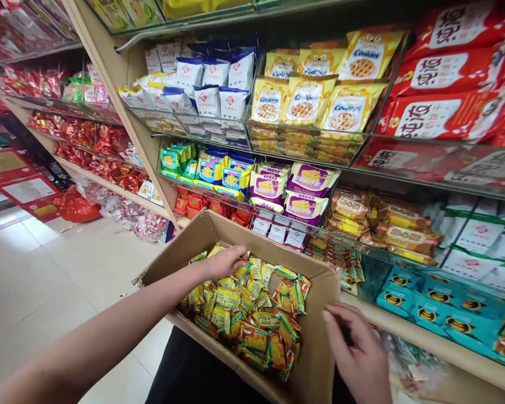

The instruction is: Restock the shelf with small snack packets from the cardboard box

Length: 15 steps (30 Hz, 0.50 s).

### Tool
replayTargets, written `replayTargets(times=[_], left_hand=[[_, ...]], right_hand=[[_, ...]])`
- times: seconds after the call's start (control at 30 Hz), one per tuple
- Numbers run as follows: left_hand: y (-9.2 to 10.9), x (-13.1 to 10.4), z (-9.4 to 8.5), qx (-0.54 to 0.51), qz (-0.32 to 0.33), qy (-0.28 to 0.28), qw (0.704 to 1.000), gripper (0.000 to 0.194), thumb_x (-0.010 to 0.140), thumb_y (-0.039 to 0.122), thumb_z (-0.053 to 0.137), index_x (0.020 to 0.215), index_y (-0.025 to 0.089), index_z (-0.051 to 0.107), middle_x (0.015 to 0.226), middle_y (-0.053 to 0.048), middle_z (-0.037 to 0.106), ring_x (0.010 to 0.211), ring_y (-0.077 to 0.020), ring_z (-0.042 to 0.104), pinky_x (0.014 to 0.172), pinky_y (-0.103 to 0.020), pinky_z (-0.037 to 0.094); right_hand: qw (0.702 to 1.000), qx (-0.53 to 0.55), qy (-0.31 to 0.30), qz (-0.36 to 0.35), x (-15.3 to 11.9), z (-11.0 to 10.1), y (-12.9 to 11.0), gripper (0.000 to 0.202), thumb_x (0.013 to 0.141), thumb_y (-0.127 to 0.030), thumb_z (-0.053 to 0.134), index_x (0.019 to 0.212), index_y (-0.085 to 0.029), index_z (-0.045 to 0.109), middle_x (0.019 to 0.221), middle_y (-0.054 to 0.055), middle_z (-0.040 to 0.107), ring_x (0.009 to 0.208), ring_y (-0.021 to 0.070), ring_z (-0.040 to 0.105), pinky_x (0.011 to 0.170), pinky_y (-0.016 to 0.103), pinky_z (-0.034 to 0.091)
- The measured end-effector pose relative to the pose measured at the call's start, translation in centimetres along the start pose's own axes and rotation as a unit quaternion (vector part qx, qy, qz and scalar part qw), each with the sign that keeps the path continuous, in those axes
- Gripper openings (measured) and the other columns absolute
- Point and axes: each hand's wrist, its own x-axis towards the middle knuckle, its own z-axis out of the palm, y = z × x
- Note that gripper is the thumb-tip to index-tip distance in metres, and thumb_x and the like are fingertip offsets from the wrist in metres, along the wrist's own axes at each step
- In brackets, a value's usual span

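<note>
Shelves behind carton of yellow packets

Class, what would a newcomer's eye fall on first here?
Probably the open cardboard box in the lower middle, with small yellow packets and the left hand inside. Next, the big red bags at upper right and the yellow cookie bags just left of them.

Left forearm is bare and reaches up from the bottom left corner, wrist pretty straight. Left grip is kinda palm-down, fingers curled, tips hard to make out. Right grip is down at lower right, thumb and index bent toward each other, tips close together.
</note>
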Motion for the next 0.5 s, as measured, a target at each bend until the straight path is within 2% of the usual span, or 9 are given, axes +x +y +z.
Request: replayTargets(times=[0.07, 0.13, 0.17, 0.23, 0.27, 0.33, 0.43, 0.5], left_hand=[[0.3, -0.8, 1.5, 0.016, 0.005, -0.078, 0.997, 0.023, 0.058, 0.021, 0.077, 0.073, 0.016, 0.06, 0.065, 0.004, 0.058, 0.06, -0.0105, 0.05, 0.057, -0.021, 0.04], [0.7, -1.9, 3.4, 0.019, 0.017, -0.158, 0.987, 0.029, 0.063, 0.026, 0.073, 0.086, 0.017, 0.057, 0.068, 0.004, 0.056, 0.059, -0.0094, 0.048, 0.054, -0.02, 0.037], [0.8, -2.4, 4.3, 0.008, 0.023, -0.196, 0.98, 0.033, 0.067, 0.029, 0.07, 0.093, 0.018, 0.054, 0.068, 0.005, 0.054, 0.057, -0.0083, 0.045, 0.052, -0.019, 0.034], [1.0, -3.5, 6.0, -0.041, 0.021, -0.222, 0.974, 0.041, 0.071, 0.034, 0.067, 0.103, 0.019, 0.045, 0.063, 0.008, 0.048, 0.052, -0.0066, 0.04, 0.048, -0.018, 0.029], [1.1, -4.1, 6.6, -0.075, 0.008, -0.202, 0.976, 0.043, 0.072, 0.038, 0.065, 0.104, 0.019, 0.043, 0.061, 0.009, 0.045, 0.05, -0.0061, 0.037, 0.047, -0.017, 0.028], [1.2, -5.2, 7.6, -0.142, -0.047, -0.12, 0.981, 0.042, 0.074, 0.046, 0.061, 0.102, 0.02, 0.043, 0.062, 0.008, 0.044, 0.051, -0.0058, 0.037, 0.047, -0.016, 0.027], [1.3, -6.8, 8.6, -0.218, -0.152, -0.022, 0.964, 0.039, 0.078, 0.057, 0.049, 0.091, 0.021, 0.047, 0.072, 0.004, 0.049, 0.058, -0.0081, 0.045, 0.05, -0.018, 0.034], [1.1, -7.4, 9.1, -0.226, -0.161, 0.014, 0.961, 0.041, 0.077, 0.06, 0.047, 0.082, 0.019, 0.047, 0.071, 0.004, 0.048, 0.061, -0.0101, 0.047, 0.053, -0.02, 0.036]], right_hand=[[0.997, 0.033, -0.069, 0.023, 0.7, 1.7, -1.8, 0.026, 0.078, -0.036, 0.057, 0.097, -0.019, 0.06, 0.091, 0.006, 0.06, 0.074, 0.016, 0.058, 0.067, 0.028, 0.047], [0.985, 0.07, -0.133, 0.081, 1.5, 3.1, -2.7, 0.037, 0.077, -0.041, 0.055, 0.105, -0.017, 0.058, 0.088, 0.006, 0.061, 0.067, 0.015, 0.056, 0.06, 0.026, 0.047], [0.976, 0.091, -0.163, 0.109, 1.9, 3.7, -2.9, 0.039, 0.078, -0.044, 0.054, 0.105, -0.017, 0.058, 0.084, 0.005, 0.061, 0.066, 0.0151, 0.056, 0.059, 0.026, 0.046], [0.959, 0.134, -0.199, 0.148, 2.4, 4.3, -3.0, 0.037, 0.08, -0.048, 0.05, 0.093, -0.016, 0.061, 0.075, 0.003, 0.06, 0.065, 0.0155, 0.054, 0.058, 0.025, 0.044], [0.955, 0.149, -0.199, 0.163, 2.4, 4.4, -2.9, 0.036, 0.08, -0.049, 0.048, 0.086, -0.016, 0.062, 0.072, 0.002, 0.059, 0.065, 0.0154, 0.053, 0.059, 0.025, 0.043], [0.953, 0.166, -0.166, 0.192, 2.2, 4.4, -2.7, 0.036, 0.08, -0.05, 0.049, 0.08, -0.017, 0.061, 0.07, 0.001, 0.059, 0.066, 0.0152, 0.052, 0.061, 0.025, 0.042], [0.954, 0.162, -0.1, 0.232, 1.6, 4.3, -2.7, 0.037, 0.078, -0.051, 0.051, 0.083, -0.016, 0.06, 0.076, 0.002, 0.061, 0.07, 0.0167, 0.053, 0.065, 0.026, 0.042], [0.954, 0.157, -0.083, 0.242, 1.2, 4.3, -2.9, 0.037, 0.078, -0.052, 0.051, 0.082, -0.016, 0.059, 0.074, 0.003, 0.06, 0.068, 0.0166, 0.052, 0.063, 0.026, 0.042]])
